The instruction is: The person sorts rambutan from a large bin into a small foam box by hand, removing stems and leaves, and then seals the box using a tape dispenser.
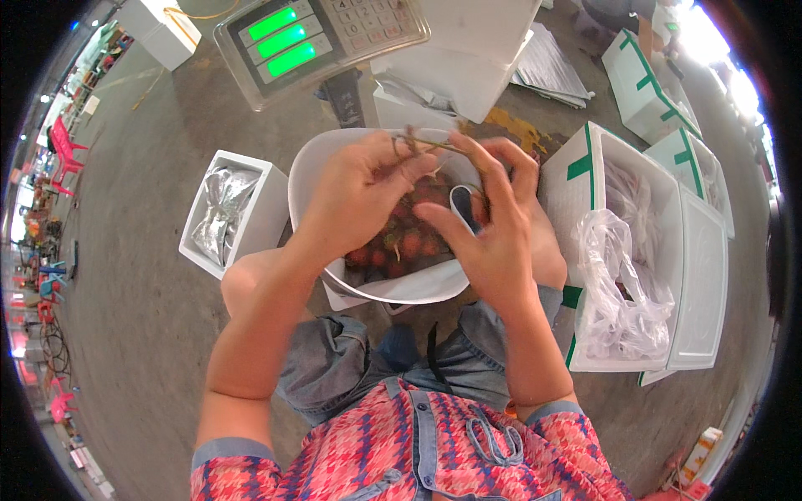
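Over a white tub (pixel 305 179) between my knees, both hands are raised close together. My left hand (pixel 376 171) is closed, pinching a thin brown twig (pixel 439 145). My right hand (pixel 497 225) has its fingers curved around the twig's other end; a dark, pale-rimmed loop (pixel 462 204), like a scissors handle, shows by its palm. Whether that hand grips the loop is hard to tell. Beneath the hands, a heap of round reddish-brown fruit (pixel 401 242), looking like lychees, lies in the tub. My hands cover part of the heap.
A scale display (pixel 288 42) with green-lit readouts stands beyond the tub. To the left sits a white foam box (pixel 267 196) with a silver pouch (pixel 224 213). On the right, a green-taped foam box (pixel 576 196) holds clear plastic bags (pixel 622 292). Another person (pixel 618 12) is at far right.
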Action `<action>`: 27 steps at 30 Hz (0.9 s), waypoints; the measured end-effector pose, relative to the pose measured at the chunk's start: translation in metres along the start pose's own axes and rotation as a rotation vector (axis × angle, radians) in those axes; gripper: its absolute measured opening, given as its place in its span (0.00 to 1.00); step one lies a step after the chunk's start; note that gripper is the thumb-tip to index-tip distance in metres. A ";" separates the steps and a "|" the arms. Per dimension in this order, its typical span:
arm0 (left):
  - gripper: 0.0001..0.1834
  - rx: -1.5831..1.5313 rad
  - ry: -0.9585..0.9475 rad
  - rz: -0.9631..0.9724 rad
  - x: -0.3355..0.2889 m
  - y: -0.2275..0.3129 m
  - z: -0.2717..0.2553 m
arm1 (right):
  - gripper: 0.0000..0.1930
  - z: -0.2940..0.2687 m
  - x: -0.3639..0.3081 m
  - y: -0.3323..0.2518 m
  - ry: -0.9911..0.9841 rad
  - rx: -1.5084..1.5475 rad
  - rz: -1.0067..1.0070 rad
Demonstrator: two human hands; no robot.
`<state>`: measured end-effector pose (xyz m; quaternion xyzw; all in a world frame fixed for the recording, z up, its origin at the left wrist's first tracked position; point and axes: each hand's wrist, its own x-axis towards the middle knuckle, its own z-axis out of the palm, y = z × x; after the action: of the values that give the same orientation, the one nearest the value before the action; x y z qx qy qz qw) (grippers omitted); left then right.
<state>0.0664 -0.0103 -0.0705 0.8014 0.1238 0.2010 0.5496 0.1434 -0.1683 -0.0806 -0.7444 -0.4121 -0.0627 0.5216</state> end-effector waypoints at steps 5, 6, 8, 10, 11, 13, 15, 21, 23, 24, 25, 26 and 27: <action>0.10 0.041 -0.076 0.018 -0.004 0.002 0.006 | 0.28 0.009 0.018 0.019 -0.126 0.021 -0.133; 0.10 0.111 -0.082 0.090 -0.007 0.001 0.007 | 0.25 0.009 0.019 0.018 -0.177 0.076 -0.062; 0.09 0.229 -0.027 0.165 -0.011 0.004 0.008 | 0.19 0.008 0.019 0.016 -0.276 0.180 0.092; 0.10 0.062 0.035 0.158 -0.012 0.000 0.009 | 0.14 0.012 0.014 0.021 -0.246 0.344 0.192; 0.11 -0.154 0.075 0.105 -0.015 -0.009 0.009 | 0.13 0.014 0.012 0.022 -0.234 0.435 0.240; 0.17 -0.441 0.180 0.090 -0.018 -0.030 0.008 | 0.14 0.010 0.016 0.019 -0.176 0.390 0.338; 0.15 -0.226 -0.054 0.044 -0.037 -0.059 0.013 | 0.15 0.005 0.019 0.019 -0.149 0.443 0.371; 0.09 -0.113 -0.103 -0.099 -0.060 -0.062 0.032 | 0.08 -0.007 0.012 -0.002 -0.010 0.441 0.348; 0.11 -0.234 0.049 -0.151 -0.058 -0.064 0.031 | 0.05 -0.011 0.002 -0.001 -0.034 0.394 0.225; 0.12 -0.333 0.148 -0.197 -0.053 -0.063 0.029 | 0.04 -0.012 -0.007 0.000 -0.046 0.369 0.163; 0.13 -0.432 0.240 -0.241 -0.044 -0.062 0.028 | 0.02 -0.011 -0.021 0.006 -0.107 0.266 0.091; 0.14 -0.528 0.341 -0.286 -0.036 -0.063 0.025 | 0.03 -0.010 -0.032 0.008 -0.127 0.194 0.066; 0.14 -0.488 0.387 -0.332 -0.028 -0.070 0.018 | 0.01 -0.018 -0.040 0.003 -0.026 0.194 0.065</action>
<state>0.0515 -0.0118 -0.1462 0.5625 0.3025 0.2810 0.7163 0.1254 -0.2055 -0.0951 -0.7042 -0.3986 0.0040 0.5875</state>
